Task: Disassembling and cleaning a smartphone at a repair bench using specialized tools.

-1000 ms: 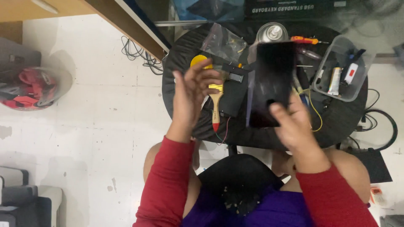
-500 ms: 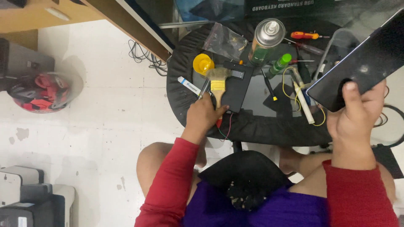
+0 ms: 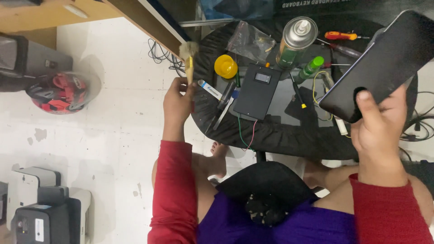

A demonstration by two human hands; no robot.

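The left hand [image 3: 177,101] is closed around the handle of a small paintbrush [image 3: 189,56], bristles up, held off the left edge of the round black counter [image 3: 289,138] over the white floor. The right hand [image 3: 379,124] is clamped on a dark slab-shaped device [image 3: 384,63], thumb on its face, tilted up at the right of the counter. The step in hand looks like cleaning: brush lifted, device ready. The next move would call for bringing bristles and device together over the counter, keeping the brush clear of the spray can [image 3: 296,40] and the black meter box [image 3: 257,90].

Half a second ago the left hand was down on the counter at the brush, beside the yellow cap [image 3: 225,66]; now the brush is raised and carried left. The device stays at the right.
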